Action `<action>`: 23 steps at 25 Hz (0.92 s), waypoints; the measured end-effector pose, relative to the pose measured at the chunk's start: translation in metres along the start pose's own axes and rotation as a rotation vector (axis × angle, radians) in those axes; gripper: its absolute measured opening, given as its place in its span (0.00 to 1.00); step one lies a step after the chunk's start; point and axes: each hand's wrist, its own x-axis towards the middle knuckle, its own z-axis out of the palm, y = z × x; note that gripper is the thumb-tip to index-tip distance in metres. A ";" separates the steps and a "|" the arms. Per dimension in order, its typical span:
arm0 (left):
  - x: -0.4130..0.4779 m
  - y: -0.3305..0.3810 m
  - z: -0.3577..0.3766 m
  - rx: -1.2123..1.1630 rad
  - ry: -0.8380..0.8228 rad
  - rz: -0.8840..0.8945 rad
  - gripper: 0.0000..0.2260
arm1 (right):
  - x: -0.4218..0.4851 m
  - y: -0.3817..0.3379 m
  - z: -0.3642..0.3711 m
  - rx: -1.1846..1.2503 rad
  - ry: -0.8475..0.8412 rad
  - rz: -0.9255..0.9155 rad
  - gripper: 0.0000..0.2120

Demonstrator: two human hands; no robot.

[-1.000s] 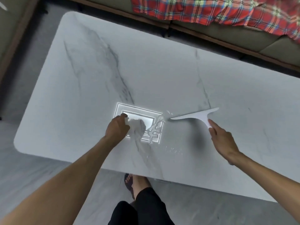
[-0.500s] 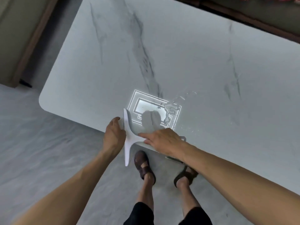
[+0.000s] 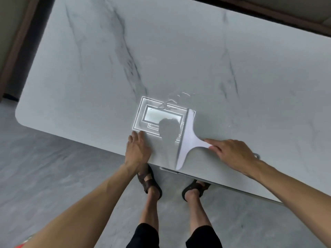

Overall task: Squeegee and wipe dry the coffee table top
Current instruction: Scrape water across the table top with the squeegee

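Note:
The white marble coffee table top (image 3: 179,56) fills the upper view. A white T-shaped squeegee (image 3: 186,140) lies with its blade on the top, running from the near edge away from me. My right hand (image 3: 232,153) grips its short handle from the right. My left hand (image 3: 138,149) rests flat on the table by the near edge, left of the blade, with nothing visible in it. A small streak of water (image 3: 170,102) glints just beyond the blade's far end. A bright rectangular light reflection (image 3: 155,117) lies between the two hands.
My feet in brown sandals (image 3: 150,181) stand on the grey floor (image 3: 53,176) right at the table's near edge. A dark wooden sofa base (image 3: 286,17) runs along the far right. The table's rounded left corner (image 3: 19,115) is near the left side.
The squeegee blade, which was beside my left hand at the near edge, now sits further right, away from that hand. My left hand stays at the edge.

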 end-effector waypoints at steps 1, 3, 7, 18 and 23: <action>-0.002 0.010 0.004 -0.014 -0.007 0.006 0.20 | -0.013 0.020 0.000 -0.017 -0.002 0.053 0.18; -0.006 0.029 0.010 -0.056 -0.028 0.005 0.19 | -0.035 0.051 0.000 -0.040 0.001 0.158 0.18; -0.014 0.039 0.013 -0.152 -0.009 -0.078 0.22 | -0.059 0.068 -0.009 -0.108 0.039 0.211 0.19; 0.000 -0.051 -0.028 -0.367 0.204 -0.472 0.25 | 0.101 -0.174 -0.002 -0.031 -0.160 -0.464 0.17; 0.006 -0.046 -0.035 -0.355 0.158 -0.334 0.20 | 0.117 -0.150 -0.020 0.035 -0.026 -0.259 0.18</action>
